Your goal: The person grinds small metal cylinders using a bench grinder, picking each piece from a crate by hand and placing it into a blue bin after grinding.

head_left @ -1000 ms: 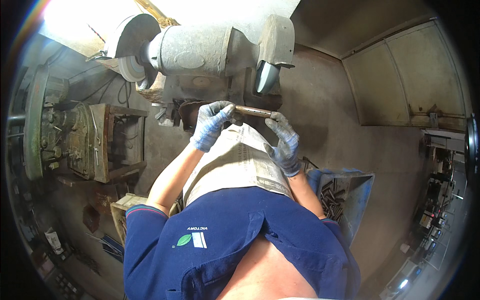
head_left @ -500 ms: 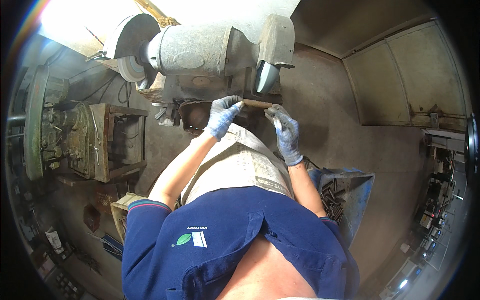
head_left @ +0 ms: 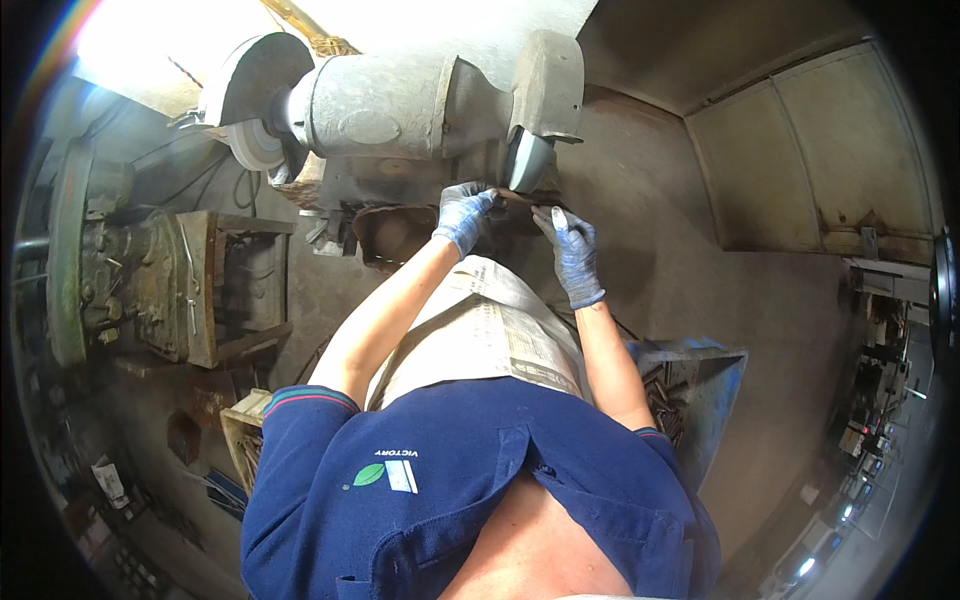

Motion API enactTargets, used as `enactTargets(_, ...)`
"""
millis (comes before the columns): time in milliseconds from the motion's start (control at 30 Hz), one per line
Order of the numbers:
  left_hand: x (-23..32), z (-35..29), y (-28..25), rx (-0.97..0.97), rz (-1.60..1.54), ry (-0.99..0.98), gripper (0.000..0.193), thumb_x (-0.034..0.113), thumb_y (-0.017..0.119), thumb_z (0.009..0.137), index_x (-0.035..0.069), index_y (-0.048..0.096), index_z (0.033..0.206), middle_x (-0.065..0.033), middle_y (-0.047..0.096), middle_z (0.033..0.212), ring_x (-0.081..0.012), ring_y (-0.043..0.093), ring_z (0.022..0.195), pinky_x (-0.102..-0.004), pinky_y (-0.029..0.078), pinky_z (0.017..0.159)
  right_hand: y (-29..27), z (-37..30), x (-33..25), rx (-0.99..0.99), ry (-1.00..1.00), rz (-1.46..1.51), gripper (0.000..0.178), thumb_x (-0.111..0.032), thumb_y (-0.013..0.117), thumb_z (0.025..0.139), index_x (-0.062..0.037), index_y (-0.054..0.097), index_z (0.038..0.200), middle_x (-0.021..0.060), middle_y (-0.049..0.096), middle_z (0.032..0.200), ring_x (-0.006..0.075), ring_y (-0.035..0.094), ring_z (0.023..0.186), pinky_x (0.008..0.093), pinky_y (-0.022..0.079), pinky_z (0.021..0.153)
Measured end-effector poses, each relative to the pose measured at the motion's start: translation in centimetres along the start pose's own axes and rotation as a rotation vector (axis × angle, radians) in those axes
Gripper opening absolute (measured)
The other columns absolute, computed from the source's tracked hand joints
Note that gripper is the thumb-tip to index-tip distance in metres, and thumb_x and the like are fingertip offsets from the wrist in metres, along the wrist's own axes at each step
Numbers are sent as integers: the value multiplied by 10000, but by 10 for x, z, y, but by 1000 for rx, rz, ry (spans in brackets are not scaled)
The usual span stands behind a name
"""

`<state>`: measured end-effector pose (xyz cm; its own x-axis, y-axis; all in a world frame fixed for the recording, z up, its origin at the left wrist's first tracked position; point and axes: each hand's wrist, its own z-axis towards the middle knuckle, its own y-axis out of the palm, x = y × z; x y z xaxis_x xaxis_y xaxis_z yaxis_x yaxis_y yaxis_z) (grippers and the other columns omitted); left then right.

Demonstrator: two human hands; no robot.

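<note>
A slim brown metal rod (head_left: 516, 198) spans the gap between my gloved hands, just below the right wheel (head_left: 531, 163) of a grey bench grinder (head_left: 385, 108). My left hand (head_left: 466, 216) is closed on the rod's left end. At the other end my right hand (head_left: 573, 252) pinches the rod between thumb and fingers, partly hiding the tip. Whether the rod touches the wheel I cannot tell. Both gloves are blue and grey.
A second, pale wheel (head_left: 256, 146) sits under the grinder's left guard. An open rusty container (head_left: 370, 240) is below the grinder. Beside my right arm stands a metal bin (head_left: 715, 385) with several rods. Old green machinery (head_left: 120, 270) fills the left; a pale box (head_left: 238, 425) is near my left elbow.
Both hands have moved slightly forward with the rod, nearer the right wheel. The rod now looks thinner and tilts down to the right.
</note>
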<state>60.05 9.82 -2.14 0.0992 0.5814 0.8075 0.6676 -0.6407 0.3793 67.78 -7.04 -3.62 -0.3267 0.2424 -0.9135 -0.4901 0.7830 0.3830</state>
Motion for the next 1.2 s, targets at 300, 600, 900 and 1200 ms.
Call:
enactTargets(300, 7, 0, -33, 45, -15, 43, 76, 68, 577, 874, 7, 620, 866, -74, 643, 727, -149, 616, 609, -256, 502, 548, 34, 1, 14, -41, 7, 6, 339, -195, 549, 915, 106, 578, 1068, 212, 605, 1064, 303, 591, 1029, 409, 462, 951)
enactTargets(600, 22, -45, -48, -154, -152, 122, 87, 54, 591, 866, -8, 617, 921, -71, 646, 775, -143, 626, 705, -258, 524, 636, 38, -38, -26, -281, -676, -818, 309, -167, 576, 883, -17, 605, 1153, 198, 562, 1178, 298, 530, 1135, 369, 424, 959)
enactTargets(900, 49, -74, -27, -169, 21, 117, 159, 160, 656, 842, 8, 612, 824, -56, 614, 667, -100, 597, 603, -224, 509, 571, 43, -70, -70, -336, -728, -860, 504, -388, 708, 771, -17, 629, 1104, 193, 561, 1186, 307, 532, 1136, 372, 414, 967)
enactTargets(1200, 30, -65, -20, -208, 76, 236, 139, 80, 643, 841, -27, 623, 927, -62, 645, 802, -101, 596, 693, -237, 508, 637, 31, -62, -55, -184, -620, -750, 305, -172, 623, 842, 2, 629, 1092, 159, 567, 1193, 255, 546, 1110, 338, 430, 949)
